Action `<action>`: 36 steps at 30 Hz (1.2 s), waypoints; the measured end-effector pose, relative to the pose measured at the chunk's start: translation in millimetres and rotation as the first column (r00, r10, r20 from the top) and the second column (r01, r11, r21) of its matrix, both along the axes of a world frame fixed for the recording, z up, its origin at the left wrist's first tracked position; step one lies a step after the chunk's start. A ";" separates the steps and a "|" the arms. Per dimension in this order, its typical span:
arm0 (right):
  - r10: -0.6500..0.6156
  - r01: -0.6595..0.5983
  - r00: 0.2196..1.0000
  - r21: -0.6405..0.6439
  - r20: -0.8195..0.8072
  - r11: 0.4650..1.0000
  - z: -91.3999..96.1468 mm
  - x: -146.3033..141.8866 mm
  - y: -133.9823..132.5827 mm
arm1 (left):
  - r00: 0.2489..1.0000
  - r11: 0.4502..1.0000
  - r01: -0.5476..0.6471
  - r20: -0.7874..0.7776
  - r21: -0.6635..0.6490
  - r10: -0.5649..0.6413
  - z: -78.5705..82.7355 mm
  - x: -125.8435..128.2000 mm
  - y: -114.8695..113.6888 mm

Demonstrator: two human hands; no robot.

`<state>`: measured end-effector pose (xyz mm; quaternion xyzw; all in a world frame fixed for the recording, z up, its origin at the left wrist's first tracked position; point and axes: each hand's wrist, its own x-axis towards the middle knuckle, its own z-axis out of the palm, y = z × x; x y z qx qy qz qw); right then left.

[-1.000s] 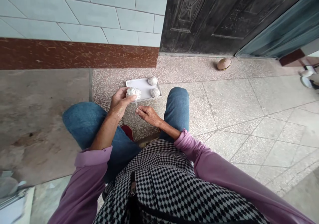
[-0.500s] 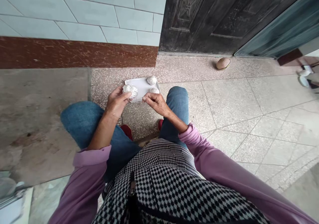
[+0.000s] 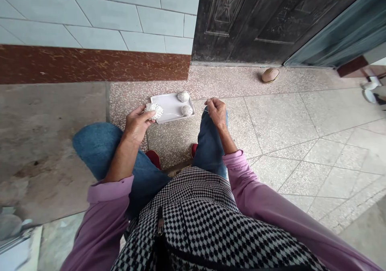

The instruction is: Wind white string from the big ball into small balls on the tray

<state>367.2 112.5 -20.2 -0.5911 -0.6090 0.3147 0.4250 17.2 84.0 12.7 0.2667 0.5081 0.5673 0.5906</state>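
the left hand [image 3: 137,125] wraps its fingers around a white ball [image 3: 153,111]; the right hand [image 3: 216,112] pinches thread [image 3: 174,114] between its fingertips, beyond it a tray [image 3: 167,104] holding two more balls [image 3: 183,96].

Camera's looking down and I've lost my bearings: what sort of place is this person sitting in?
Probably a building's entrance, seen from just outside or in a hallway: a dark panelled door, a pale tiled wall with a reddish-brown skirting band, and a speckled terrazzo floor.

Smooth white plastic tray [image 3: 169,107]; rough blue denim jeans [image 3: 95,141].
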 end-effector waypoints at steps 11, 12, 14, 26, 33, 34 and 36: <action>0.249 -0.247 0.968 0.061 -0.028 0.967 21.4 -87.7 -15.4 | 0.992 0.990 0.129 -0.018 0.051 -0.129 -0.3 -6.2 -1.1; 0.300 -0.299 0.953 0.019 -0.049 0.954 15.7 -99.3 -15.0 | 0.987 0.985 0.159 -0.018 0.067 -0.159 -0.2 -5.7 -1.9; 0.376 -0.381 0.924 -0.084 -0.073 0.921 4.5 -119.7 -17.6 | 0.975 0.971 0.220 -0.033 0.090 -0.218 -1.3 -5.1 -3.2; 0.513 -0.525 0.850 -0.106 -0.118 0.845 37.3 -128.7 -51.9 | 0.940 0.979 0.198 -0.291 0.039 -0.178 -17.7 -3.5 1.5; 0.346 -0.380 0.912 -0.136 -0.221 0.915 42.2 -123.3 -9.3 | 0.920 0.923 0.382 -0.116 0.048 -0.375 5.8 3.7 -12.3; 0.330 -0.376 0.907 -0.147 -0.263 0.915 37.2 -124.8 -9.6 | 0.924 0.924 0.379 -0.079 0.052 -0.375 7.4 4.1 -13.6; 0.294 -0.363 0.893 -0.161 -0.340 0.918 26.0 -128.4 -13.7 | 0.927 0.926 0.375 -0.036 0.050 -0.374 8.3 4.9 -14.6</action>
